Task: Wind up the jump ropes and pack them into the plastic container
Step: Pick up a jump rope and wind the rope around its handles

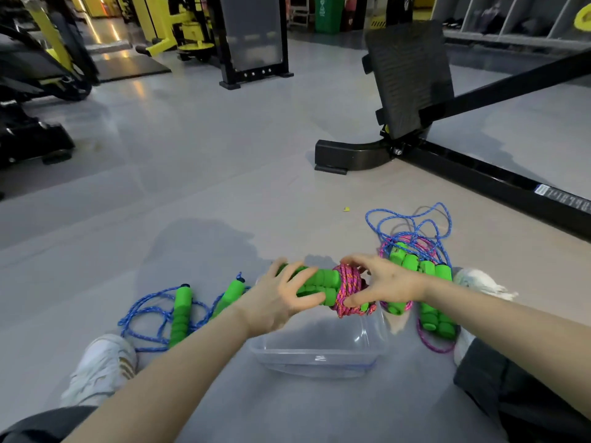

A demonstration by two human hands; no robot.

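A person sits on a grey gym floor [198, 161], legs apart. By the white sneaker [99, 366] on the left lies a loose blue braided jump rope with green foam handles [180, 311]. The left hand [278, 298] has its fingers curled round a pair of green foam handles [319, 281], held side by side above the far end of a clear rectangular plastic container [313, 356], which stands on the floor between the legs. A pink braided rope [348, 290] is coiled tightly around the handles' right end. The right hand [387, 282] pinches this coil, fingers on top, thumb below. Just right, a tangled pile of blue and pink ropes with green handles [415, 260] rests on the floor beside the other white sneaker [476, 279]
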